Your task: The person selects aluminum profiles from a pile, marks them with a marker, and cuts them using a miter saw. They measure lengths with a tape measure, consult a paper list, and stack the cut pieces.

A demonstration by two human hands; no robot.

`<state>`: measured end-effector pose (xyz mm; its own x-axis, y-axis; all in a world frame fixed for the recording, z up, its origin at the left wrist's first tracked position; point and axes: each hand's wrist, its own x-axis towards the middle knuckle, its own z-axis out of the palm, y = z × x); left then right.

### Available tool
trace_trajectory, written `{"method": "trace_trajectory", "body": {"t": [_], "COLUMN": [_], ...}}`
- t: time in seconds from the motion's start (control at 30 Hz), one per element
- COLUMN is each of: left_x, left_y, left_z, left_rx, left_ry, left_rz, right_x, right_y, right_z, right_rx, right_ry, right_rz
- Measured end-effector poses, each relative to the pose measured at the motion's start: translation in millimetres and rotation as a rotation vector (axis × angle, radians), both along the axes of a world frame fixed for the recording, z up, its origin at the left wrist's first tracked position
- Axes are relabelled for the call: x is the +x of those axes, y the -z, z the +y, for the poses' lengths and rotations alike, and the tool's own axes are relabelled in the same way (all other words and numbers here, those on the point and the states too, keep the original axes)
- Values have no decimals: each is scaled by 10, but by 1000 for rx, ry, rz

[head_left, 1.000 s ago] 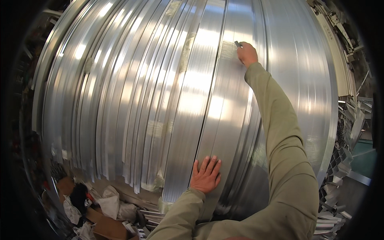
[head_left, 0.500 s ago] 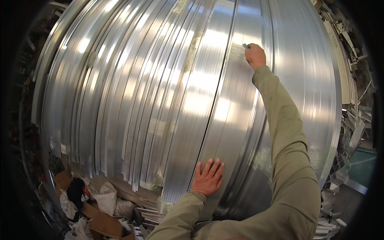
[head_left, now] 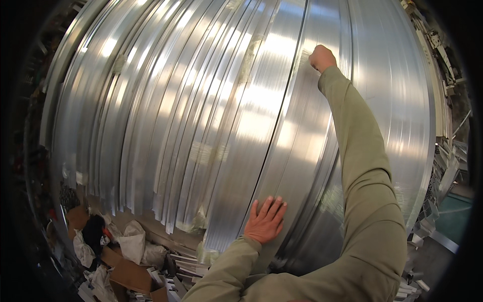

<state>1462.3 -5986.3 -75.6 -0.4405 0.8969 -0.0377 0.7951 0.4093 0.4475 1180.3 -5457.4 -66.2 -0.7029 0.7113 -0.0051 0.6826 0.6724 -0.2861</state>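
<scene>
While the left hand (head_left: 265, 221) lies open and flat on the near end of the stacked aluminium strips (head_left: 211, 116), the right hand (head_left: 322, 58) is fisted far up them, its contents hidden.

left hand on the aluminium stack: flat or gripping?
Flat. The left hand lies palm-down, fingers spread, on the aluminium strips; nothing is held in it.

Cardboard (head_left: 132, 276), perhaps crumpled wrapping (head_left: 132, 242)
</scene>
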Motion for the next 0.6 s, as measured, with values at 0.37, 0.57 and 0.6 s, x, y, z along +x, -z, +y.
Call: {"method": "trace_trajectory", "body": {"t": [0.37, 0.57, 0.6], "left_x": [29, 169, 172], "left_y": [-77, -102, -124], "left_z": [-66, -23, -25], "left_rx": [-27, -66, -76], "left_ry": [12, 8, 18], "left_rz": [-1, -26, -38], "right_x": [1626, 3008, 3166], "right_y": [-239, -687, -697], "right_z": [-1631, -3208, -3328], "right_rx": [-24, -574, -678], "right_ry": [-41, 30, 103], "right_rz": [189, 457, 427]}}
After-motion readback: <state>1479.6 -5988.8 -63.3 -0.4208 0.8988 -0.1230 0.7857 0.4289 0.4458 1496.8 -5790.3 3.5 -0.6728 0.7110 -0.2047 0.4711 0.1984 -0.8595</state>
